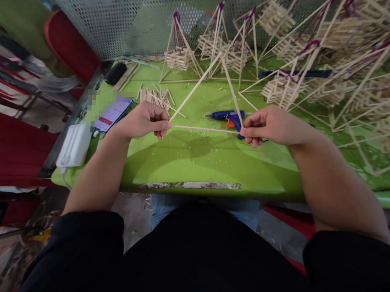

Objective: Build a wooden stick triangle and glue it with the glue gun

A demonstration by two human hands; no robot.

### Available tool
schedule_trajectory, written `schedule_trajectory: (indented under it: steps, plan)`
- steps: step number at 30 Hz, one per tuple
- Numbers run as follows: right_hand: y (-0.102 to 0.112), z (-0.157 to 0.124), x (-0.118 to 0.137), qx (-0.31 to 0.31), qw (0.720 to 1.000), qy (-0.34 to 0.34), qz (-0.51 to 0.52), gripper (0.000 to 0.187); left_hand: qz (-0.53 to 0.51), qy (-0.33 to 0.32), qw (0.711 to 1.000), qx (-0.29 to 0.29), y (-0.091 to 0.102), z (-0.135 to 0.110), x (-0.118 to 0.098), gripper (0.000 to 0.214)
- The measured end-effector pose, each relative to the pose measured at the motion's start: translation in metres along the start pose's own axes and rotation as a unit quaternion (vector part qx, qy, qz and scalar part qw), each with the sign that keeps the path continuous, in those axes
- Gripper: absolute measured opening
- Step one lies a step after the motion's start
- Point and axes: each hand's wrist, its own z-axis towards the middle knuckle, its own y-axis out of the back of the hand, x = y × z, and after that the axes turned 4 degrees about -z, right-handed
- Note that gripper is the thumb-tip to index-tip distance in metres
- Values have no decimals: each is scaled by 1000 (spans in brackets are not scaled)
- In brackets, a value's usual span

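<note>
A triangle of thin wooden sticks is held up between my hands, its tip pointing away from me and its crosswise stick nearest me. My left hand pinches the left corner between thumb and fingers. At the right corner, my right hand pinches the sticks in the same way. Just behind the right corner lies a blue glue gun with an orange trigger, partly covered by the stick and my fingers. A pile of short wooden sticks rests beyond my left hand.
Several wooden stick frames with purple cord crowd the back and right of the green table. At the left are a phone, a white power bank and a black object. A perforated metal panel stands behind.
</note>
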Motion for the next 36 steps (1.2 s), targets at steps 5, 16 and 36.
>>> schedule_trajectory:
  steps: [5,16,36]
  plan:
    - [0,-1,2,8,1000,-3,0,42,-20,-19,1000,-13,-1,2,4,23]
    - [3,-2,2,19,1000,-5,-8,43,-31,-33,999,-16,-1,4,10,22]
    - [2,-5,10,4,1000,-12,-18,47,-31,-32,999,-11,-3,5,12,26]
